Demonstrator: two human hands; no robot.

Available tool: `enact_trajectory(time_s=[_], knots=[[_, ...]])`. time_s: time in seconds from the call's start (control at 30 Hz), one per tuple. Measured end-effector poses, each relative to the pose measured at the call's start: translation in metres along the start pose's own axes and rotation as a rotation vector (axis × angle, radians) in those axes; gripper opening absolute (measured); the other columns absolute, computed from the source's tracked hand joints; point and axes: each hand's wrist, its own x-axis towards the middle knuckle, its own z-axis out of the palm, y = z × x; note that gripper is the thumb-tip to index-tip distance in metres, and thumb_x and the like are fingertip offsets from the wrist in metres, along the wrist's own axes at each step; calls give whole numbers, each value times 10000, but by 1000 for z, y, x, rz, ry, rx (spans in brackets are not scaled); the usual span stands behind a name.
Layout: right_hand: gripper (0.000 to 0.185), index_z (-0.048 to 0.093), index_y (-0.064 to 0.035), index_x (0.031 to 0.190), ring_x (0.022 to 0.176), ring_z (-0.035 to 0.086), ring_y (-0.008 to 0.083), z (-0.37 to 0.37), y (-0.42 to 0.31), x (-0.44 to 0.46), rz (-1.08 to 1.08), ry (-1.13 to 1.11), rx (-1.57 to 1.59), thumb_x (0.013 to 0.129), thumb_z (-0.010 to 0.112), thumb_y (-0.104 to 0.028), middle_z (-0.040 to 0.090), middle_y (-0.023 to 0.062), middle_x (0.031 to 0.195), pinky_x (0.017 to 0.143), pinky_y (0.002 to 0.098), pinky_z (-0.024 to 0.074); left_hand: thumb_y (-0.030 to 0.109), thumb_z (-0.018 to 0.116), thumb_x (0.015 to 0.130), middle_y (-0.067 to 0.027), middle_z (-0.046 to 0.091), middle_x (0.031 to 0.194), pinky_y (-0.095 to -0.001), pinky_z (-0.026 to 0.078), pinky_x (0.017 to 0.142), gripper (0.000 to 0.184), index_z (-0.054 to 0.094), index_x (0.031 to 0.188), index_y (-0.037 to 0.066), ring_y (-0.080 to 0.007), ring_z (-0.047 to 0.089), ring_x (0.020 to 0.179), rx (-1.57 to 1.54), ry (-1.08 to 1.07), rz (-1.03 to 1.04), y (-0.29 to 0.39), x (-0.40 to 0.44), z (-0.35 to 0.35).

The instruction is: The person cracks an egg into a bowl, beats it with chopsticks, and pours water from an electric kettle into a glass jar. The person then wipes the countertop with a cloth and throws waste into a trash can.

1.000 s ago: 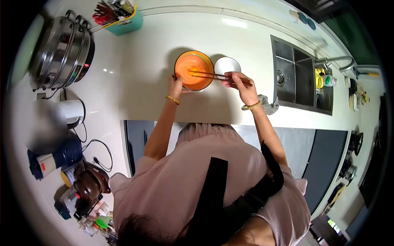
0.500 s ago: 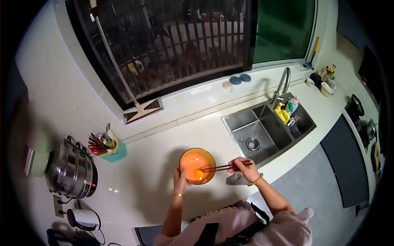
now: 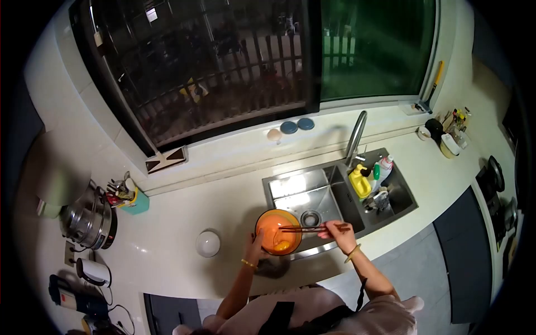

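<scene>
My left hand (image 3: 255,246) grips the left rim of an orange bowl (image 3: 269,216), which is over the sink's near left corner. Inside the bowl lies yellow egg (image 3: 282,245). A pair of brown chopsticks (image 3: 310,229) is held in my right hand (image 3: 339,233), with the tips reaching into the bowl. To the left on the counter stands a small white bowl (image 3: 208,243). Below the orange bowl, partly hidden by my left hand, is a grey crumpled item (image 3: 273,267).
Behind and right of the bowl is the steel sink (image 3: 410,196) with its tap (image 3: 355,137), a yellow bottle (image 3: 360,182) and a white bottle (image 3: 385,166). A utensil holder (image 3: 135,203), steamer (image 3: 86,220) and kettle (image 3: 94,272) stand at the left.
The view has tilted up and turned toward the sink. Both hands have carried the orange bowl and chopsticks right, from the counter to the sink's edge, leaving the white bowl to the left.
</scene>
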Motion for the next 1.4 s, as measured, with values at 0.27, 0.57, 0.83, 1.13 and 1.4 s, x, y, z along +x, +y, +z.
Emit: enact_trajectory(time_s=[0.27, 0.57, 0.83, 1.13, 1.4], knots=[[207, 526, 90, 906, 703, 600, 221, -33, 5, -7, 9, -46, -24, 829, 469, -93, 580, 157, 847, 633, 271, 506, 461, 557, 718, -134, 461, 975, -292, 494, 410, 561, 373, 1001, 13, -226, 556, 748, 48, 42, -60, -8, -5, 30], [201, 517, 100, 911, 731, 595, 237, -21, -11, -23, 5, 137, 44, 827, 464, -74, 574, 158, 865, 667, 286, 502, 429, 562, 728, -132, 500, 859, -262, 474, 383, 548, 369, 977, -19, -180, 559, 646, 81, 34, 74, -6, -8, 31], [186, 557, 25, 869, 660, 566, 136, -12, 1, -22, -147, 170, -175, 816, 502, -144, 588, 81, 766, 632, 240, 464, 409, 573, 721, -137, 482, 851, -286, 464, 354, 533, 333, 958, -3, -219, 559, 606, -6, -29, 122, -15, 1, 17], [233, 528, 70, 911, 737, 586, 198, 12, -1, -46, 15, 172, -30, 841, 455, -140, 570, 135, 853, 685, 281, 486, 417, 562, 734, -118, 472, 830, -242, 481, 375, 541, 363, 946, -40, -156, 545, 641, 45, -13, 144, -10, -4, 14], [222, 535, 68, 901, 692, 586, 186, 5, 5, -48, -71, 305, -93, 844, 448, -127, 575, 126, 837, 657, 263, 492, 409, 562, 738, -113, 467, 840, -239, 485, 376, 538, 347, 951, -35, -150, 550, 651, 3, -33, 89, -15, -5, 21]])
